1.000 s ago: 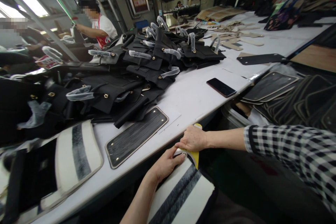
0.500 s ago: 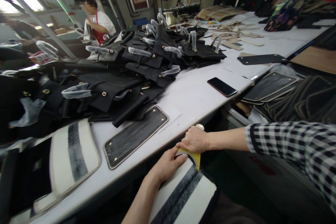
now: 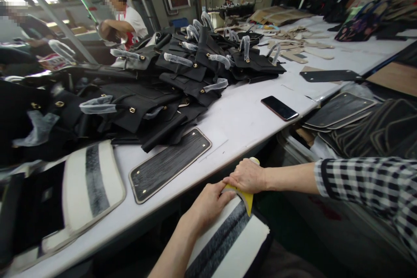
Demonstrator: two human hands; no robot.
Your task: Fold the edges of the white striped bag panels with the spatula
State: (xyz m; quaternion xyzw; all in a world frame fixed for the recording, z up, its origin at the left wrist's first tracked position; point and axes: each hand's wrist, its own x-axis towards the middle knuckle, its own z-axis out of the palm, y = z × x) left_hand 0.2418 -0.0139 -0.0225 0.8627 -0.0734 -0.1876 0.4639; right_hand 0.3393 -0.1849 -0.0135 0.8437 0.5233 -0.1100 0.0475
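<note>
My right hand [image 3: 247,176] is closed round a yellow tool [image 3: 249,202] with a crescent-shaped head and a pale rounded handle end. One tip of the crescent rests on a white piece with dark smeared stripes [image 3: 224,236], which looks like an unfinished bag and lies at my lap below the table edge. My left hand [image 3: 211,202] grips the far edge of this piece, thumb on the white face beside the tool; its other fingers are partly hidden. Both hands touch. On the table beyond lies a dark panel [image 3: 171,165] with pale edging and small metal studs.
Black handbags [image 3: 140,91] with plastic-wrapped handles are piled across the white table [image 3: 237,126]. A phone [image 3: 279,108] lies near its edge. Another striped white piece [image 3: 93,186] is at left, stacked dark panels [image 3: 371,124] at right. A co-worker [image 3: 130,21] stands behind the pile.
The view has shifted slightly, so the table things sit a little farther right. Both hands keep their hold, and the yellow tool stays at the striped piece. The co-worker's arms have moved.
</note>
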